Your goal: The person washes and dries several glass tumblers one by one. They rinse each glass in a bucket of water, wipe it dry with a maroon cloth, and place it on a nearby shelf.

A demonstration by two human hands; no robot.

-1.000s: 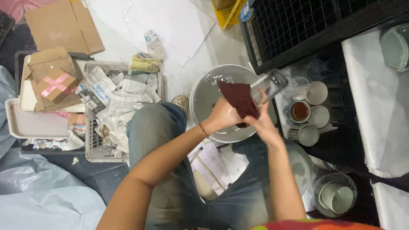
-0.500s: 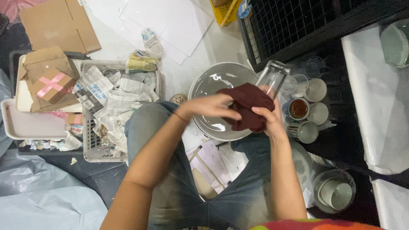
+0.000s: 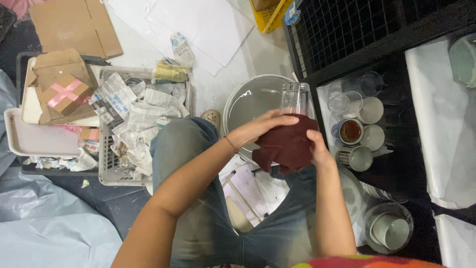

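Wiping is under way — a clear glass [image 3: 296,99] is gripped in a maroon cloth [image 3: 285,146] by both hands, left [image 3: 260,130] and right [image 3: 320,151], over the grey basin [image 3: 243,106]; cups [image 3: 364,134] wait at right.

Glass [image 3: 296,99] over the basin [image 3: 243,101], basket of newspaper [image 3: 106,159] to its left, cups [image 3: 358,131] right.

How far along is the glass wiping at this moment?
In hand: both hands, left hand and right hand, hold a maroon cloth around the clear glass over the basin. Cups sit in the black crate beside; whether wiped, I cannot tell.
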